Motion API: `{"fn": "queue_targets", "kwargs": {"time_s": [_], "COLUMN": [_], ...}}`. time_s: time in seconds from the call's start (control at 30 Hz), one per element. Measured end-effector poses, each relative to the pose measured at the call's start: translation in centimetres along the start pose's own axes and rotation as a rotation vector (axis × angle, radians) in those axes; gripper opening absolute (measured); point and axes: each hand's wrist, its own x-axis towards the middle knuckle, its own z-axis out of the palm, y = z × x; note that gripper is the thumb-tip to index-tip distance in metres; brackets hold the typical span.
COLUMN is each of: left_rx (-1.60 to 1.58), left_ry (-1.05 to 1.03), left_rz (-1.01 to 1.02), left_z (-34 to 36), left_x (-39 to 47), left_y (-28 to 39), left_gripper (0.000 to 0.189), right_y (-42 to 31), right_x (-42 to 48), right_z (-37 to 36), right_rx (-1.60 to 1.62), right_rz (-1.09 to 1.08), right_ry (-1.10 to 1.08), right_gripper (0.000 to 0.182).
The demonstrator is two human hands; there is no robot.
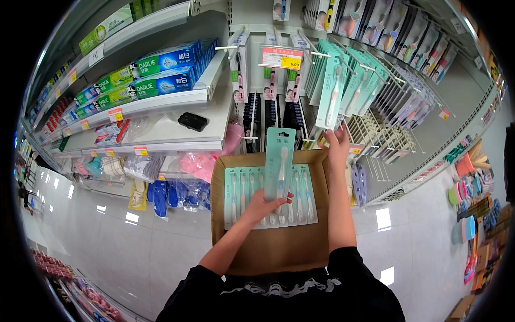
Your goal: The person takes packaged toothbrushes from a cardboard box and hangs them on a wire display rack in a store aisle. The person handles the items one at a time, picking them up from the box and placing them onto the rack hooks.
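Observation:
My left hand [261, 207] grips the lower part of a toothbrush in a pale green blister pack [275, 165], held upright above an open cardboard box [273, 251]. Inside the box lies a row of similar toothbrush packs [233, 201], partly covered by my left hand and its pack. My right hand [338, 147] is raised at the box's far right corner, fingers apart. Its fingertips are just under the lower end of a green toothbrush pack [332, 88] hanging from a display hook; whether they touch is unclear. More green packs [356, 86] hang beside that one.
Metal hooks [322, 55] stick out around a price tag [281, 58]. At left, shelves carry Darlie toothpaste boxes [165, 82] and a black object [192, 121]. Bagged slippers [159, 197] hang below. Other toothbrush packs [406, 96] fill the right-hand rack. Tiled floor [132, 249] surrounds me.

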Motion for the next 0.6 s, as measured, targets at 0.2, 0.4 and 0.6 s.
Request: {"fn": "queue_targets", "kwargs": {"time_s": [0.2,0.4,0.6], "left_rx": [0.012,0.018,0.032], "left_ry": [0.093,0.153,0.029], "left_rz": [0.045,0.060,0.026], "left_z": [-0.9,-0.2,0.6], "left_x": [0.3,0.3,0.2], "left_y": [-2.2,-2.3,-2.4], "left_gripper": [0.026,0.025,0.028], "right_y": [0.8,2.7,2.6], "right_x": [-10.7,-19.5,-20.8], "right_z": [-2.8,-5.3,-6.1], "right_rx": [-0.147,-0.209,0.075], "right_rz": [0.015,0.406,0.455], "right_ry": [-0.359,-0.599,-0.593], "right_gripper": [0.031,0.021,0.015]}}
